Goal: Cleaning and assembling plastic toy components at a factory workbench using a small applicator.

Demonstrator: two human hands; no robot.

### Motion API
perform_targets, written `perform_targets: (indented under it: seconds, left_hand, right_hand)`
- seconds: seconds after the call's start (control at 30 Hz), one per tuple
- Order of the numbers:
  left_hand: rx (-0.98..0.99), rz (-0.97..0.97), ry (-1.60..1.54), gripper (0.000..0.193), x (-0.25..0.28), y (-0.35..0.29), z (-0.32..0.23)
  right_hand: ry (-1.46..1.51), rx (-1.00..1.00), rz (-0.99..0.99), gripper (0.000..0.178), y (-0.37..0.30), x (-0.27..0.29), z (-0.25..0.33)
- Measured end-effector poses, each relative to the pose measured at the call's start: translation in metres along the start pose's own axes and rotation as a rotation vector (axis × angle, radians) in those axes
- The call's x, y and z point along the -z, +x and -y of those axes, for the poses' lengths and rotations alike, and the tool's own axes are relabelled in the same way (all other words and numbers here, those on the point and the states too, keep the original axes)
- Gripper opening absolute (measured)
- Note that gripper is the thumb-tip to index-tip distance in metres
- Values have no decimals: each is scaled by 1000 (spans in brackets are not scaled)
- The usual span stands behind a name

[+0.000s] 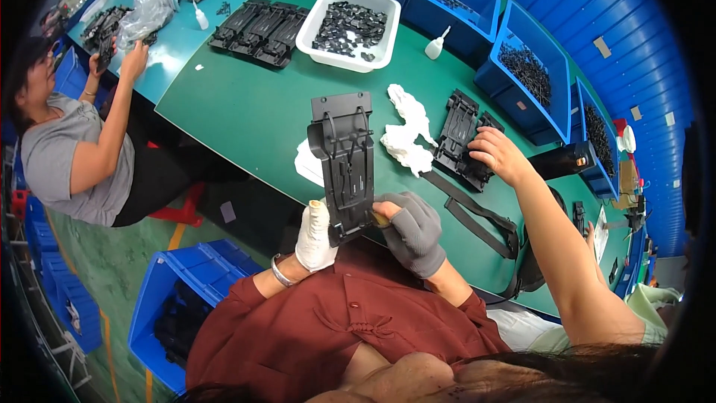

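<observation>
Upright in front of me stands a long black moulded plastic tray-like part (349,172), with ribs, bars and a flat flange at its top. My left hand (317,240), in a white glove, is closed on its lower left edge, thumb pointing up. My right hand (415,231), in a grey glove with bare fingertips, grips the lower right edge; its inner fingers are partly hidden. Behind the part, a white cloth or paper piece (307,164) lies on the green table (253,116). Crumpled white cloths (406,130) lie to the right of it.
At right, a co-worker's bare hand (495,153) touches similar black parts (456,130), near a black strap (477,216). A white bin (306,37) of small black pieces, stacked parts (257,30) and blue bins (485,78) stand farther back. Another person (82,142) works at left.
</observation>
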State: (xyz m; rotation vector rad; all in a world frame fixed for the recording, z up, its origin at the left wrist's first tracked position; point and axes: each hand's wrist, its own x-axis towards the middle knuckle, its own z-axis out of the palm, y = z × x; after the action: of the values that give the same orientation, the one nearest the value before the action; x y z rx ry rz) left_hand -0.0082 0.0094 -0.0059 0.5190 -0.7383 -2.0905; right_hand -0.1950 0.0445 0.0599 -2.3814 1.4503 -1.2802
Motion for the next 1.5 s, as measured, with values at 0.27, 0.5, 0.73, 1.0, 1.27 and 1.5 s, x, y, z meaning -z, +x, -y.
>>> perform_targets:
  seconds: [0.27, 0.5, 0.73, 1.0, 1.27, 1.5]
  left_hand:
    - [33, 16, -49, 84, -6, 1, -1]
    - [92, -29, -35, 82, -5, 2, -3]
    - [133, -97, -98, 82, -10, 4, -7]
    - [103, -65, -74, 78, -10, 11, -5]
    - [119, -102, -306, 66, -41, 34, -25]
    - [149, 71, -427, 77, -43, 50, -35]
  right_hand:
    - [-16, 25, 3, 47, -2, 2, -4]
    - [-17, 44, -19, 48, -3, -1, -6]
    - [-28, 40, -30, 46, 0, -4, -6]
    - [-37, 3, -27, 44, 3, 2, -6]
    - [153, -287, -95, 42, 9, 14, -1]
    - [330, -502, -264, 31, -3, 22, -2]
